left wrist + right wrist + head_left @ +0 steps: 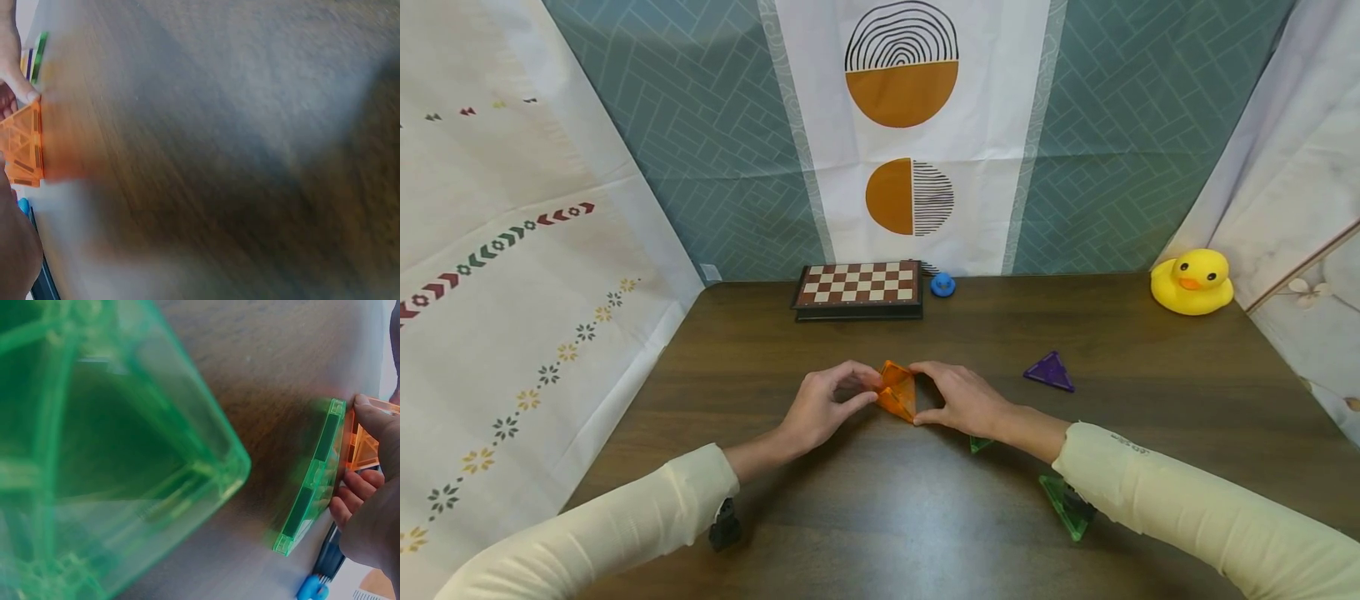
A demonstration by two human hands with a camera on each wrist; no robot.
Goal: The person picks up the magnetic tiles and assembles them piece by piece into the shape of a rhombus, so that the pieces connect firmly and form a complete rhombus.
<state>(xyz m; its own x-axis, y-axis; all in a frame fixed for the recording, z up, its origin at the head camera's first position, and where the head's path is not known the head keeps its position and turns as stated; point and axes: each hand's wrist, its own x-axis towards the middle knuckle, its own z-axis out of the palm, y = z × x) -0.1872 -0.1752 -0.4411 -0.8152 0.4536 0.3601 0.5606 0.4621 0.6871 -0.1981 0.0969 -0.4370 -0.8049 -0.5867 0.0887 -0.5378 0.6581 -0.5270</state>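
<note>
Orange see-through triangular magnetic tiles [898, 398] stand propped against each other on the table, between my two hands. My left hand [822, 407] pinches their left side, index finger above and thumb below. Across from it, my right hand [961, 398] holds the right side, thumb at the near corner and index finger at the far one. The left wrist view shows the orange tiles [24, 147] with their lower edge along the tabletop. Part of a green triangular tile [980, 444] shows under my right wrist.
Another green triangular tile [1067, 510] lies near my right sleeve, large and blurred in the right wrist view. A purple triangular tile [1051, 372] lies farther right. At the back are a chessboard [859, 285], a small blue duck [943, 285] and a big yellow duck [1192, 283].
</note>
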